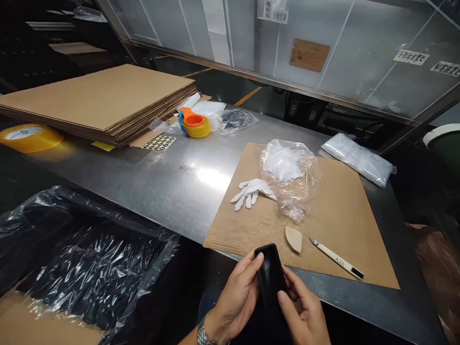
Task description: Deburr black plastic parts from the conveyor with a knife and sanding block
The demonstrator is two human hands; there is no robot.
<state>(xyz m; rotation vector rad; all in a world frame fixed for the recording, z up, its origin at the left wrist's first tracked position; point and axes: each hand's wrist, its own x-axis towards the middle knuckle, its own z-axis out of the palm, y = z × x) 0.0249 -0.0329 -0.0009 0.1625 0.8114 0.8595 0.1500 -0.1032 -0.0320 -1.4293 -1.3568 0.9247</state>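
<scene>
Between my two hands is a smooth black piece with a rounded rim (271, 273), perhaps a hollow sleeve; its lower part fades into the dark below. My left hand (239, 292) grips its left edge, thumb near the top corner. On the other side my right hand (304, 306) holds it, thumb pressed on the front face. Just beyond lie a beige wedge-shaped block (294, 240) and a craft knife (337, 258) marked A26, both on a cardboard sheet (345, 206). A white glove (253, 192) and a clear plastic bag with white material (287, 165) rest there too.
A stack of cardboard sheets (108, 98) covers the table's far left, beside a tape roll (30, 137). An orange tape dispenser (194, 123) and a sticker sheet (160, 143) lie near it. Lower left stands a box lined with black plastic (97, 268). A wrapped white pack (359, 158) lies right.
</scene>
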